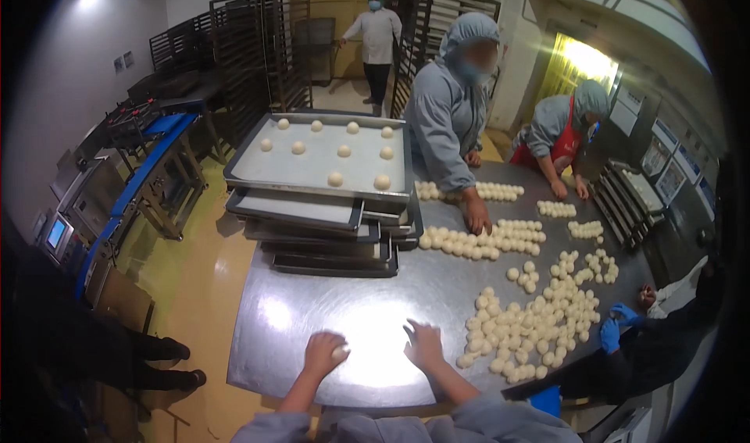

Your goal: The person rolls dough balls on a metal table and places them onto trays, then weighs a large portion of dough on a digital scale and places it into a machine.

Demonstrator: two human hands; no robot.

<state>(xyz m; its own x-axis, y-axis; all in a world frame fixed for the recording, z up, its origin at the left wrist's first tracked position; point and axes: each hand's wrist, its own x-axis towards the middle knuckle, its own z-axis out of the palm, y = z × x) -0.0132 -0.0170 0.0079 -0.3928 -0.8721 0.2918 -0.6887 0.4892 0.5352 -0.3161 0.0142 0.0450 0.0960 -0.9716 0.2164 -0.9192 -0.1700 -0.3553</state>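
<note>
Here we are at the steel table [301,310], seen down the head view, and the left hand [323,355] is on it, fingers curled round what looks like a pale dough ball [341,351], mostly hidden by the grip. Across the glare, the right hand [424,347] stands apart, fingers loosely spread, nothing visible in it! Off to its right lies the big heap of dough balls [539,322], with neat rows [480,240] beyond, where a co-worker's hand [476,212] reaches in. The top tray [285,176], lined in white, bears a few spaced rounds.

My judgement on handling: keep that palm cupped and light, since soft dough would flatten under a hard squeeze; even pressure, fingertips relaxed, and the ball well away from the table's near edge.
</note>
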